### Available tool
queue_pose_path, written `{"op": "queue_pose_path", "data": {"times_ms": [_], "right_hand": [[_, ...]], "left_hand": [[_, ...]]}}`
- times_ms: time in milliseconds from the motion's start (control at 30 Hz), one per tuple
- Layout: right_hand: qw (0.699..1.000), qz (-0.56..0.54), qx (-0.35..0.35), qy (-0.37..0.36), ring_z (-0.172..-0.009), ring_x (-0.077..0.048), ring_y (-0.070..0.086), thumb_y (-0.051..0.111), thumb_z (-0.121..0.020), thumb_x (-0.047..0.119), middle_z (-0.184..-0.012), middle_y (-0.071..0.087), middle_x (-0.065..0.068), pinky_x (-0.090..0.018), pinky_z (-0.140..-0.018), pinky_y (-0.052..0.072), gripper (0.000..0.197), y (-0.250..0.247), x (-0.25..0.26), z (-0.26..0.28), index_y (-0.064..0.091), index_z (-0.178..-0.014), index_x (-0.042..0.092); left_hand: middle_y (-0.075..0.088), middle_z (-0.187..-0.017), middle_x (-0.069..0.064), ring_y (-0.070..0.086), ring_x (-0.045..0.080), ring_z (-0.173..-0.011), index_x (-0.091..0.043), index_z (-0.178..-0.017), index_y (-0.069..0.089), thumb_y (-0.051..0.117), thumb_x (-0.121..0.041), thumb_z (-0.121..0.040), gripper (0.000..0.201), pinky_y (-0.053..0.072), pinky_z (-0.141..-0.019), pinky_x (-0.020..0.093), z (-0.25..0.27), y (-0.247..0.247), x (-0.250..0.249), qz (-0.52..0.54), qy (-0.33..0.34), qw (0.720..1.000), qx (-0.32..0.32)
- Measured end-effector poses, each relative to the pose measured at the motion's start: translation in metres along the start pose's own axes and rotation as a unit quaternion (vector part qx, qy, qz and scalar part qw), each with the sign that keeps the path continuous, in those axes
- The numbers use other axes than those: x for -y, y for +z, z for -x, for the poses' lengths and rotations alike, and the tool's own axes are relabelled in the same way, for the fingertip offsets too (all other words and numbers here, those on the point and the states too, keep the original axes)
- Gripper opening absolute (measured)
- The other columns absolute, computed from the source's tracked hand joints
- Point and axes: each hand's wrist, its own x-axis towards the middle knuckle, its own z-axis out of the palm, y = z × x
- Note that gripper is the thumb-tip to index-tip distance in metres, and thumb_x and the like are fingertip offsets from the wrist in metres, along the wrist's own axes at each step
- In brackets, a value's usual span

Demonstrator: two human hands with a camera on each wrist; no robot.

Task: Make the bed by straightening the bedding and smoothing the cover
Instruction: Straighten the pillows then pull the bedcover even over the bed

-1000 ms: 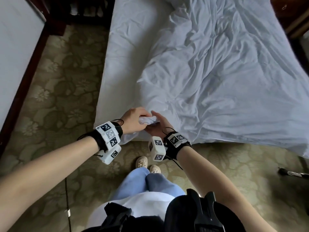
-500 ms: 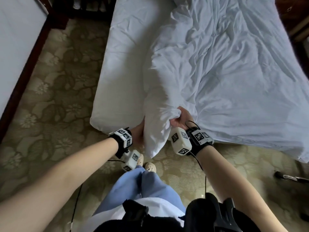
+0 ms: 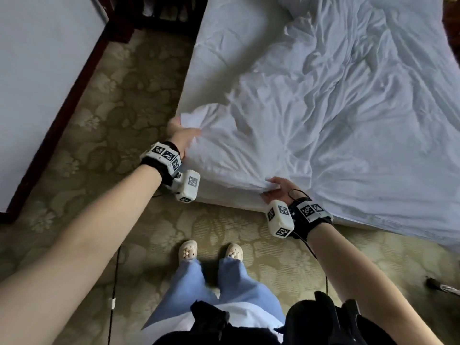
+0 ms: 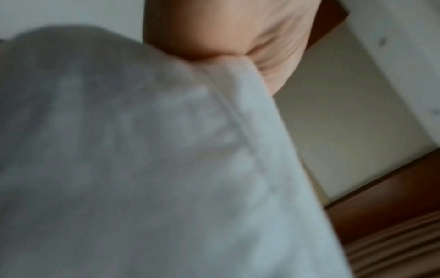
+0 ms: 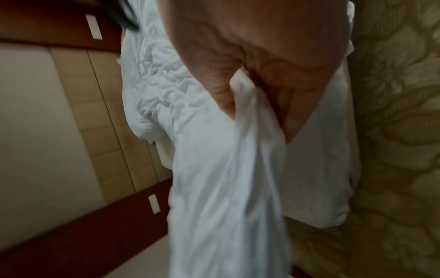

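Observation:
A white, creased cover (image 3: 348, 108) lies across the bed (image 3: 224, 46), whose bare sheet shows along the left side. My left hand (image 3: 181, 134) grips the cover's corner at the bed's near left corner, and the cloth (image 4: 166, 169) fills the left wrist view under my curled fingers. My right hand (image 3: 276, 190) pinches the cover's foot edge further right, above the mattress edge. In the right wrist view its fingers (image 5: 281, 90) bunch a fold of the cover (image 5: 226, 188).
Patterned olive carpet (image 3: 104, 115) lies around the bed. A second bed with a dark wooden frame (image 3: 62, 115) stands to the left across a narrow aisle. My feet in light slippers (image 3: 211, 252) stand at the bed's foot. A dark object (image 3: 443, 287) lies on the floor at right.
My hands, together on a bunched corner of the cover a second ago, have moved apart. The left carried the corner out to the bed's left corner, spreading the cover over the bare sheet.

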Motion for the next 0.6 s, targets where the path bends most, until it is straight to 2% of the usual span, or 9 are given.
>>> {"op": "queue_pose_path", "data": {"times_ms": [33, 100, 167, 233, 333, 400, 467, 500, 600], "right_hand": [[1.0, 0.016, -0.005, 0.015, -0.064, -0.022, 0.056, 0.078, -0.058, -0.007, -0.059, 0.053, -0.013, -0.032, -0.053, 0.058, 0.03, 0.011, -0.007, 0.001, 0.053, -0.073, 0.0], [0.999, 0.034, 0.008, 0.026, -0.064, -0.023, 0.06, 0.068, -0.074, -0.002, -0.061, 0.061, -0.016, -0.027, -0.053, 0.055, 0.013, 0.034, -0.02, 0.0, 0.055, -0.071, -0.002], [0.998, 0.054, -0.011, 0.02, -0.052, -0.023, 0.063, 0.054, -0.085, -0.003, -0.055, 0.064, -0.015, -0.022, -0.046, 0.052, 0.013, 0.056, -0.035, -0.003, 0.054, -0.072, -0.003], [0.997, 0.04, -0.065, -0.005, -0.044, -0.022, 0.064, 0.039, -0.093, -0.001, -0.051, 0.065, -0.014, -0.021, -0.042, 0.053, 0.019, 0.077, -0.049, -0.012, 0.052, -0.08, -0.002], [0.991, 0.025, -0.121, -0.043, -0.031, -0.02, 0.059, 0.034, -0.095, 0.0, -0.042, 0.061, -0.014, -0.021, -0.035, 0.049, 0.024, 0.097, -0.064, -0.023, 0.049, -0.077, -0.003], [0.988, 0.014, -0.143, -0.06, -0.028, -0.019, 0.057, 0.032, -0.097, 0.001, -0.037, 0.058, -0.014, -0.021, -0.031, 0.047, 0.028, 0.111, -0.072, -0.031, 0.047, -0.074, -0.002], [0.986, 0.007, -0.155, -0.067, -0.027, -0.018, 0.056, 0.031, -0.097, 0.003, -0.036, 0.057, -0.013, -0.02, -0.03, 0.046, 0.028, 0.126, -0.076, -0.037, 0.046, -0.074, 0.0], [0.983, 0.01, -0.166, -0.075, -0.027, -0.017, 0.056, 0.03, -0.097, 0.003, -0.035, 0.057, -0.012, -0.019, -0.031, 0.046, 0.028, 0.135, -0.077, -0.041, 0.045, -0.073, 0.002], [0.978, 0.042, -0.185, -0.09, -0.027, -0.016, 0.056, 0.03, -0.096, 0.003, -0.037, 0.058, -0.011, -0.018, -0.033, 0.047, 0.029, 0.165, -0.078, -0.053, 0.044, -0.071, 0.002]], "left_hand": [[0.06, -0.093, 0.001, 0.055, 0.013, -0.078, -0.007, -0.11, 0.059, 0.069, 0.006, -0.076, 0.038, 0.044, -0.052, 0.01, -0.009, -0.013, -0.012, 0.013, 0.034, 0.999, -0.026], [0.052, -0.11, 0.0, 0.048, 0.01, -0.096, -0.002, -0.126, 0.052, 0.065, 0.007, -0.078, 0.05, 0.043, -0.072, 0.013, -0.027, -0.045, -0.025, 0.015, 0.081, 0.994, -0.075], [0.046, -0.112, 0.001, 0.044, 0.011, -0.103, -0.006, -0.125, 0.051, 0.064, 0.005, -0.08, 0.048, 0.039, -0.084, 0.016, -0.049, -0.079, -0.021, -0.024, 0.105, 0.989, -0.102], [0.05, -0.117, 0.007, 0.048, 0.016, -0.11, -0.002, -0.125, 0.049, 0.066, 0.002, -0.08, 0.048, 0.038, -0.09, 0.021, -0.07, -0.115, 0.001, -0.07, 0.101, 0.987, -0.108], [0.047, -0.134, 0.018, 0.046, 0.027, -0.125, 0.003, -0.135, 0.041, 0.068, -0.009, -0.084, 0.059, 0.037, -0.101, 0.031, -0.095, -0.151, 0.064, -0.186, 0.033, 0.981, -0.05], [0.044, -0.137, 0.021, 0.044, 0.034, -0.128, 0.001, -0.133, 0.042, 0.063, -0.02, -0.087, 0.054, 0.038, -0.105, 0.04, -0.101, -0.169, 0.104, -0.353, -0.001, 0.936, 0.008], [0.043, -0.136, 0.022, 0.043, 0.036, -0.126, -0.001, -0.128, 0.043, 0.056, -0.017, -0.091, 0.042, 0.038, -0.103, 0.042, -0.102, -0.178, 0.131, -0.477, -0.002, 0.878, 0.047], [0.041, -0.137, 0.022, 0.042, 0.036, -0.127, -0.001, -0.128, 0.042, 0.053, -0.013, -0.092, 0.039, 0.036, -0.102, 0.042, -0.104, -0.183, 0.141, -0.508, -0.008, 0.859, 0.065], [0.037, -0.137, 0.02, 0.041, 0.036, -0.127, -0.002, -0.131, 0.039, 0.058, -0.02, -0.089, 0.05, 0.038, -0.101, 0.042, -0.112, -0.202, 0.158, -0.529, -0.051, 0.837, 0.129]]}}
